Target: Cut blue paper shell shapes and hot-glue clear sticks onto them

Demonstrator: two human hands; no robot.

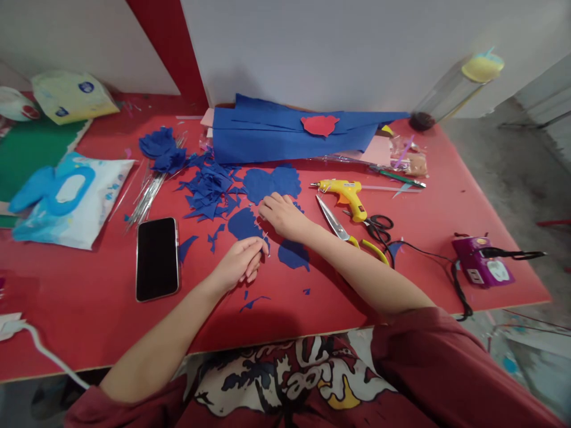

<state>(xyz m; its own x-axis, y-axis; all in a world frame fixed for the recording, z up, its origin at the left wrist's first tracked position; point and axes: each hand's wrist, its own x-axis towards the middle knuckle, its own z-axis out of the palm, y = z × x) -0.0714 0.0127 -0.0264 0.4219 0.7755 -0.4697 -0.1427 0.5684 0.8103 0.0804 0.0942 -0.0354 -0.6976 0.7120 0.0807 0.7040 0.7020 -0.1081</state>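
Observation:
My left hand is closed in a pinch on a thin pale wire, which slants up toward the other hand. My right hand is bent over the blue cut-outs just above it, fingers curled together and the tips hidden. Around both hands lie flat blue petal-shaped cut-outs: a wide scalloped one beyond the right hand, one to its left and another below the right wrist. Whether they are paper or felt I cannot tell.
Blue scraps are heaped at left, near blue flowers and a bundle of wires. A phone lies closer. Rightward are a yellow glue gun, scissors and a purple box with cords. Folded blue sheets lie behind.

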